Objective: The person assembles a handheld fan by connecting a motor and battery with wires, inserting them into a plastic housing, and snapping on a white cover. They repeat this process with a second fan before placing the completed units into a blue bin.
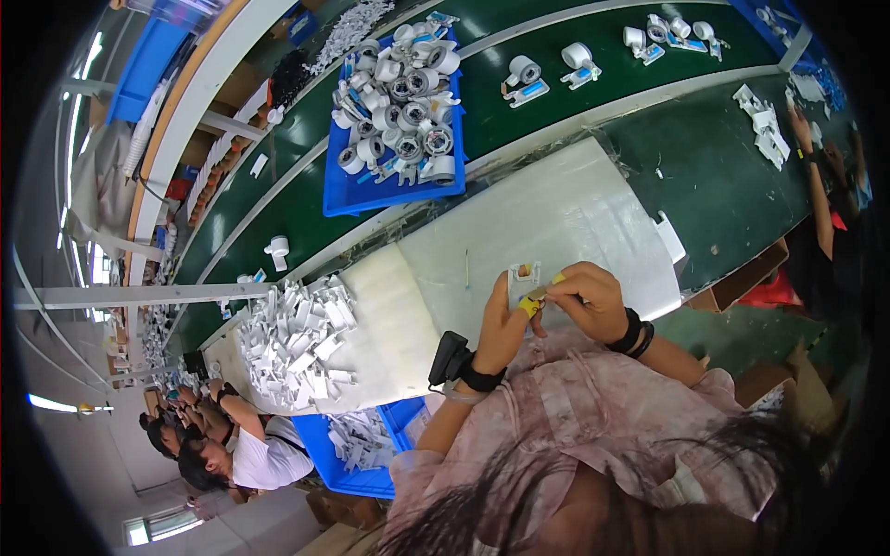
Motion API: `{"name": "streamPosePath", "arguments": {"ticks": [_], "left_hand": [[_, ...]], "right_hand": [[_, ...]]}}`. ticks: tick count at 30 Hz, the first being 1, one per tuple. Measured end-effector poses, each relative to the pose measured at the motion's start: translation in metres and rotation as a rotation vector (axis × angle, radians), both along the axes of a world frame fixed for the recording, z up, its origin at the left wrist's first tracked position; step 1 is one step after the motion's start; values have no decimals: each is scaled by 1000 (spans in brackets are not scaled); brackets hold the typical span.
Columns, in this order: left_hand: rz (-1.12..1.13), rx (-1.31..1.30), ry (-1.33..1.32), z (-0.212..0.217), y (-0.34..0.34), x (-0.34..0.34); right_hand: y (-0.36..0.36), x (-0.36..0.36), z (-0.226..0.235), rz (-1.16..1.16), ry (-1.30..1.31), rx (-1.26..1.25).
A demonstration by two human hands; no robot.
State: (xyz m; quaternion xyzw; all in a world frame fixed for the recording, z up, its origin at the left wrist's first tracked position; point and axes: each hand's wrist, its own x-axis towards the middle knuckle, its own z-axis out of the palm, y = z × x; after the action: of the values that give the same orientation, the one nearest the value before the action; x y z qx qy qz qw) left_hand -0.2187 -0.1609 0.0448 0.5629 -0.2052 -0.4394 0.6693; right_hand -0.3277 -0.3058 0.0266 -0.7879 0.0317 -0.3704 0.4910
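My left hand is closed on a small white plastic part with an opening in it, held above my lap at the edge of the worktable. Yellow wrapping covers the left thumb tip. Close against it, my right hand has its fingertips pinched together, also with yellow on a finger. What sits between the right fingertips is too small to make out. A thin stick-like piece lies on the pale table sheet beyond the left hand.
To the left is a heap of white plastic parts, with a blue bin below it. A blue tray of round white assemblies stands on the green conveyor. White pieces lie at right near another person's arm. Co-workers sit at far left.
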Motion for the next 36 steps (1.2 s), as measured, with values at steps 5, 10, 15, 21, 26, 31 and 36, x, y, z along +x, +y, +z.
{"name": "streamPosePath", "arguments": {"ticks": [5, 10, 15, 21, 26, 31, 36], "left_hand": [[-69, -3, -7, -1, -2, 9], [-75, 13, -48, -1, 3, 14], [-71, 6, -71, -2, 13, 21], [-59, 23, -84, -5, 21, 19], [-52, 21, -51, -4, 25, 19], [83, -106, -82, -14, 25, 13], [95, -94, -166, -13, 24, 10]], "right_hand": [[1, 12, -3, -13, 13, 72], [8, 17, -2, -42, 71, 77], [15, 26, -5, -47, 72, 30], [21, 31, -2, -60, 83, -21], [23, 34, -1, -53, 86, -62], [23, 37, 3, -45, 73, -108], [20, 37, 9, -47, 72, -171]]}}
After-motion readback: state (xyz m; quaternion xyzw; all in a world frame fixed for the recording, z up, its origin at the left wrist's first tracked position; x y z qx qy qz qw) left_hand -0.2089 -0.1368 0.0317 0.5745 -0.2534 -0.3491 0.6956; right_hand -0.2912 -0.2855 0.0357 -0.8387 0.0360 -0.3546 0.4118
